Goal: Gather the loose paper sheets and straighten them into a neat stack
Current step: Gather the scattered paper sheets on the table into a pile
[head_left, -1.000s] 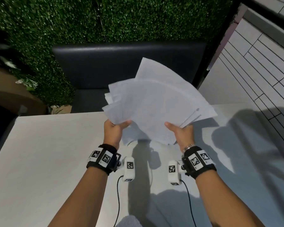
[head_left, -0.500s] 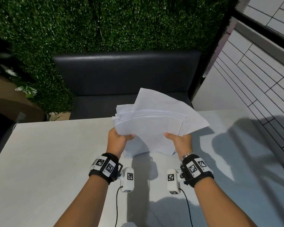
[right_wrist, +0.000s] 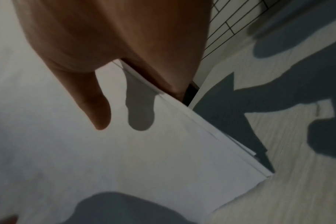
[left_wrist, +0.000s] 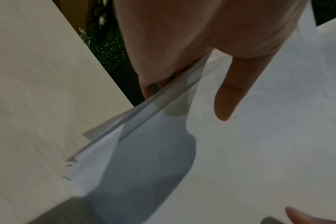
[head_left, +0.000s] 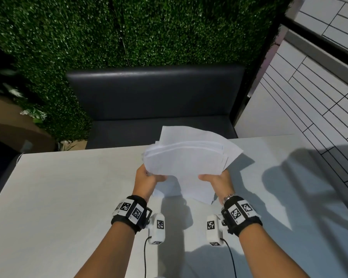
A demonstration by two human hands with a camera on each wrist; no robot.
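I hold a bundle of white paper sheets [head_left: 187, 163] upright over the white table [head_left: 58, 197], its edges fanned and uneven at the top. My left hand [head_left: 147, 178] grips its left side, thumb on the front. My right hand [head_left: 216, 180] grips the right side the same way. In the left wrist view the thumb [left_wrist: 228, 97] lies on the front sheet [left_wrist: 259, 151] and the other fingers are behind the staggered edges. In the right wrist view the thumb [right_wrist: 94, 106] presses the sheets [right_wrist: 144, 159], whose lower corner sits close to the table.
A dark bench seat [head_left: 155, 97] stands beyond the table's far edge, backed by a green hedge wall [head_left: 129, 31]. Tiled floor [head_left: 309, 109] lies to the right. Bare tabletop extends left and right of the hands.
Both hands have brought the sheets down and away from me toward the table. The wide fan of sheets has closed into a tighter bundle.
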